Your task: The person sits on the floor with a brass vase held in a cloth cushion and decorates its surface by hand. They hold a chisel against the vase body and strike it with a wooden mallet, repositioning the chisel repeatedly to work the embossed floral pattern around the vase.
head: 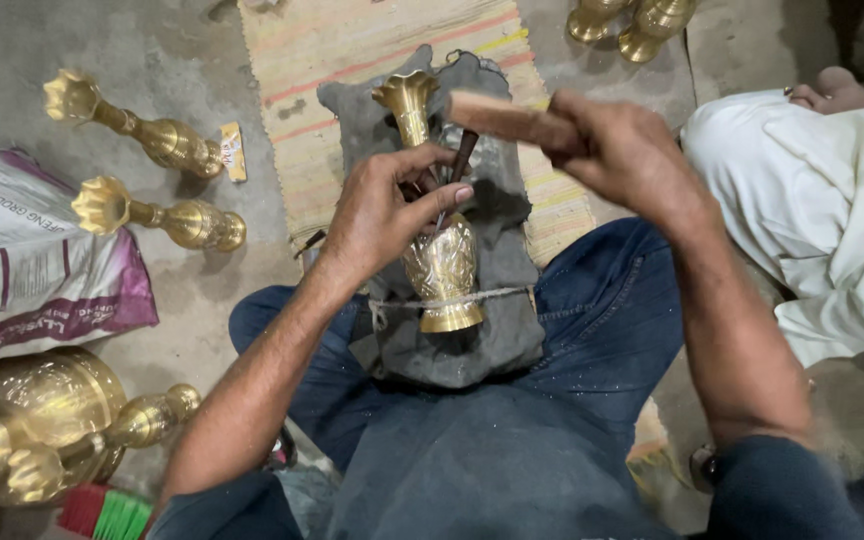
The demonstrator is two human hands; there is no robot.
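A brass vase (441, 262) lies on a dark grey cloth pad (472, 330) between my knees, tied down by a cord across its foot. My left hand (388, 205) grips a thin dark chisel (462, 158) and presses its tip against the vase's engraved body. My right hand (620, 145) is raised above and to the right of the vase, closed on a wooden mallet (500, 118) held over the chisel's top. The vase's flared mouth (407, 92) points away from me.
Two finished brass vases (142, 135) (157, 215) lie on the concrete floor at left beside a printed sack (32, 250). Larger brass pieces (42, 420) sit at lower left, more brass (632, 25) at top. A person in white clothing (812, 200) sits at right. A striped mat (372, 45) lies ahead.
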